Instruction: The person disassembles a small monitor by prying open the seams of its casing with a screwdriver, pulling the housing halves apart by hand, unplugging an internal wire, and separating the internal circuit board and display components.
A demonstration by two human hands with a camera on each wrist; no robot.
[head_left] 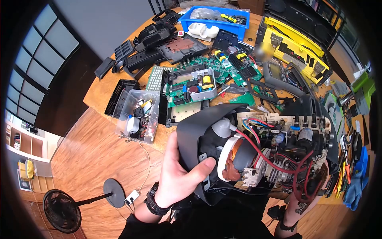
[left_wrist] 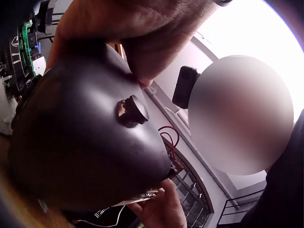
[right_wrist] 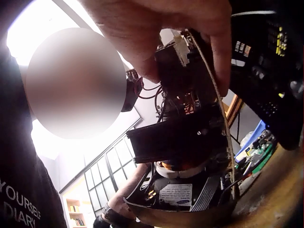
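Note:
A black plastic housing (head_left: 191,131) holds a picture tube with a white ring (head_left: 226,159), a grey suction cap (head_left: 223,127) and a crowded circuit board (head_left: 278,139) with red wires. My left hand (head_left: 181,175) grips the housing's left edge, thumb on the inner side. The right hand (head_left: 314,185) is at the board end, mostly behind the parts in the head view; in the right wrist view that hand (right_wrist: 166,28) pinches the board's edge (right_wrist: 216,95) between thumb and fingers. A smooth black outer shell (left_wrist: 90,128) with a round knob (left_wrist: 135,110) fills the left wrist view.
Behind lie green circuit boards (head_left: 191,89), a clear bin of parts (head_left: 137,115), a blue tray (head_left: 215,24), a yellow toolbox (head_left: 298,47), a multimeter (head_left: 284,77) and black plastic pieces (head_left: 155,36). Hand tools (head_left: 346,167) crowd the right edge. A fan (head_left: 61,211) stands on the floor.

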